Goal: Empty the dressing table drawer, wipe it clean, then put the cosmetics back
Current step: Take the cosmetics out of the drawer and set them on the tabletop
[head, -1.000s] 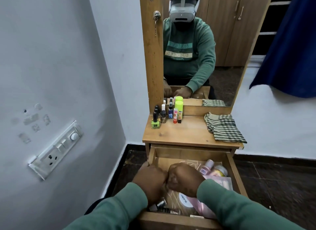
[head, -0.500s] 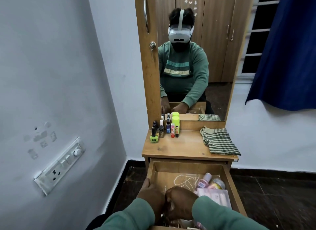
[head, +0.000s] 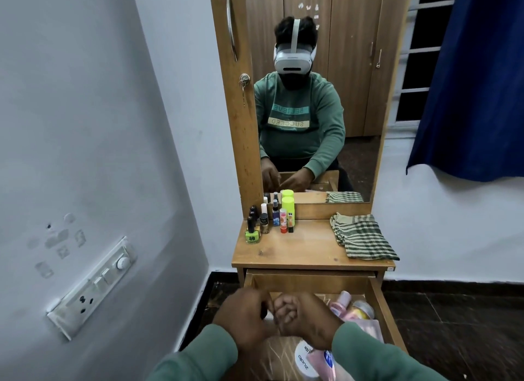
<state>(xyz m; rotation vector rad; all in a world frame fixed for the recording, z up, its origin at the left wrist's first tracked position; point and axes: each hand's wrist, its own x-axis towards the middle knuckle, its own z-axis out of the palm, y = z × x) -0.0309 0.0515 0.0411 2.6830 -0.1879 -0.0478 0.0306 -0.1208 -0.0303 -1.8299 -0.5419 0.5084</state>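
The wooden drawer (head: 381, 304) is pulled out below the dressing table top (head: 297, 253). Over its left half, my left hand (head: 243, 322) is curled around a small dark item (head: 263, 312), mostly hidden by the fingers. My right hand (head: 304, 318) touches it, fingers closed in a fist; its contents are hidden. In the drawer lie a pink bottle (head: 341, 301), a round jar (head: 363, 309), a pink pouch (head: 367, 328) and a white round lid (head: 304, 359). Several small cosmetics bottles (head: 272, 217) stand at the table top's back left.
A folded green checked cloth (head: 364, 237) lies on the right of the table top. The mirror (head: 326, 97) stands behind it. A wall with a switch panel (head: 90, 287) is close on the left. A blue curtain (head: 467, 83) hangs at the right over dark floor tiles.
My hands have lifted together from the drawer's front left corner to over its middle. The view has tilted upward, showing more of the mirror.
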